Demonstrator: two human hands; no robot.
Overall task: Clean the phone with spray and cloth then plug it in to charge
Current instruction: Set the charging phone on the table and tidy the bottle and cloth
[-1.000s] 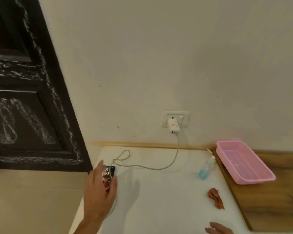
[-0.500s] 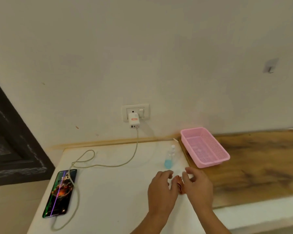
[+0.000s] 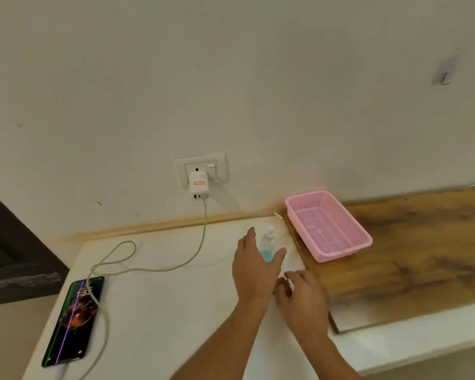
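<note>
The left hand (image 3: 254,267) reaches spread-open toward the spray bottle (image 3: 268,244) near the counter's (image 3: 176,311) back edge, while the right hand's (image 3: 302,296) fingers pinch the cloth (image 3: 283,283).

Both my forearms are bare from the bottom edge of the view up to the wrists, with no sleeve showing. My left hand (image 3: 254,266) and right hand (image 3: 303,297) are bare too, wearing nothing I can make out on fingers or wrists.
</note>
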